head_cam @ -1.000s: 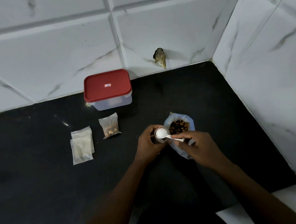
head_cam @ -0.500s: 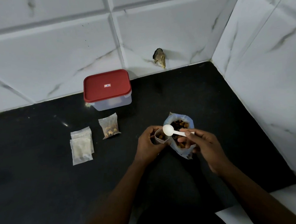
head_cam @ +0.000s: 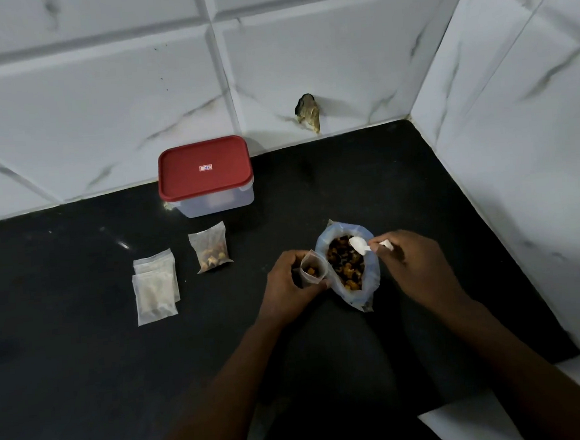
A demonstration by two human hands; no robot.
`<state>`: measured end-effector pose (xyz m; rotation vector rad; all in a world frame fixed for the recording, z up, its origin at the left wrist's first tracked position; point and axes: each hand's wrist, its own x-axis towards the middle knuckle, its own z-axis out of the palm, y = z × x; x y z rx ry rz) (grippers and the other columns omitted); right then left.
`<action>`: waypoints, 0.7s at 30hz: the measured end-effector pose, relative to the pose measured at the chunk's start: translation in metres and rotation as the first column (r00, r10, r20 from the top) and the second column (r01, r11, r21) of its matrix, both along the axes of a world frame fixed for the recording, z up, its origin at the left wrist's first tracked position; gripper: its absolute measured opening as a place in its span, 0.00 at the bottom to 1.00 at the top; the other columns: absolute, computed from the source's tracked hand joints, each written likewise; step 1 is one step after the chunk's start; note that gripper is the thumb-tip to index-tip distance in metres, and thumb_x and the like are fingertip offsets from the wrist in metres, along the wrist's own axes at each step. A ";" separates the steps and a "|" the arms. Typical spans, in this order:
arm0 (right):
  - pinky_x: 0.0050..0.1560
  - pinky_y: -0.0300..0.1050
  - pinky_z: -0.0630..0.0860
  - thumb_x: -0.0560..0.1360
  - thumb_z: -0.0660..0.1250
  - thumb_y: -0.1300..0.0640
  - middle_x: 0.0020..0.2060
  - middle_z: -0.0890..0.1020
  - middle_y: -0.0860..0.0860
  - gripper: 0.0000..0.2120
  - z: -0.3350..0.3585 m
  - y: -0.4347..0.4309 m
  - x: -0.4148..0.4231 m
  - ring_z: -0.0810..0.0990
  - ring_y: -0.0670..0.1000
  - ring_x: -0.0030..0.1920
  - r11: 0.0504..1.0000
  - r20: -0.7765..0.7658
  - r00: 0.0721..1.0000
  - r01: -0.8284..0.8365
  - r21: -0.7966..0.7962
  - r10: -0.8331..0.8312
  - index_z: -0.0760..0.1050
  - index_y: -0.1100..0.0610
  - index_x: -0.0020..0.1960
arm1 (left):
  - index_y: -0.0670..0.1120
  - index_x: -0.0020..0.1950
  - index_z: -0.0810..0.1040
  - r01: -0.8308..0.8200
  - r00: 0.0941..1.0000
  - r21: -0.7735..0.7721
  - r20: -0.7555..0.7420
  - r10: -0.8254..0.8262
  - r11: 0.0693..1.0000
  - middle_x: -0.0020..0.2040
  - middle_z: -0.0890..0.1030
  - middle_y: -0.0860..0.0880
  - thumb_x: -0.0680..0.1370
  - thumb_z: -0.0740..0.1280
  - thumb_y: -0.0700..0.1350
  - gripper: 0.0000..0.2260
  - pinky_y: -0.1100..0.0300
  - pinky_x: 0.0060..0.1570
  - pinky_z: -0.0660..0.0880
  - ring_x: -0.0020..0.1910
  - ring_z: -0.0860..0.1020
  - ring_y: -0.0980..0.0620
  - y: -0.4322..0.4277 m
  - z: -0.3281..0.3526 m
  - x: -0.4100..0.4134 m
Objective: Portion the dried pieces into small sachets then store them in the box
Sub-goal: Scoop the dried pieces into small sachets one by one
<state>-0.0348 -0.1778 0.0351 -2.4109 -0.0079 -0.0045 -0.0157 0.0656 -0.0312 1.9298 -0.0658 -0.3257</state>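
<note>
My left hand (head_cam: 288, 285) grips a small clear sachet (head_cam: 313, 267), held open, with a few orange dried pieces inside. Right beside it stands a large open plastic bag (head_cam: 352, 267) full of dark and orange dried pieces. My right hand (head_cam: 411, 263) pinches a white plastic spoon (head_cam: 364, 245), whose bowl dips into the top of the bag. A filled sachet (head_cam: 211, 247) lies on the black counter to the left. Behind it stands a clear box with a red lid (head_cam: 205, 173), closed.
Two empty sachets (head_cam: 155, 287) lie overlapped at the left on the black counter (head_cam: 85, 354). White marble tiled walls close the back and the right side. A brown chip (head_cam: 308, 113) marks the back wall near the corner.
My right hand has swung the spoon from over the small sachet rightward and back into the big bag. The sachet's mouth now shows pieces inside. My left hand has stayed put.
</note>
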 end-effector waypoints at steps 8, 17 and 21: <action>0.50 0.41 0.71 0.82 0.64 0.55 0.51 0.81 0.48 0.09 -0.004 0.013 0.008 0.77 0.45 0.51 0.934 -0.008 0.984 -0.172 -0.314 0.179 0.81 0.53 0.59 | 0.58 0.60 0.75 0.084 0.996 0.154 0.018 -0.088 0.984 0.58 0.80 0.60 0.67 0.82 0.48 0.26 0.49 0.64 0.78 0.60 0.79 0.61 0.003 -0.004 0.003; 0.49 0.43 0.80 0.80 0.66 0.55 0.46 0.83 0.48 0.08 -0.011 0.014 0.011 0.81 0.43 0.46 0.974 -0.013 0.993 -0.115 -0.195 0.115 0.82 0.54 0.55 | 0.60 0.55 0.74 0.032 0.995 0.261 0.082 -0.055 0.965 0.52 0.79 0.62 0.70 0.79 0.51 0.19 0.45 0.65 0.75 0.56 0.78 0.61 -0.007 -0.005 0.003; 0.46 0.36 0.78 0.81 0.66 0.53 0.45 0.84 0.49 0.09 -0.012 0.022 0.009 0.82 0.43 0.45 0.988 -0.105 0.993 -0.067 -0.141 0.053 0.82 0.55 0.55 | 0.62 0.53 0.72 0.038 0.994 0.287 0.083 -0.065 0.957 0.52 0.80 0.60 0.71 0.79 0.52 0.18 0.45 0.65 0.75 0.55 0.78 0.60 -0.009 -0.004 0.005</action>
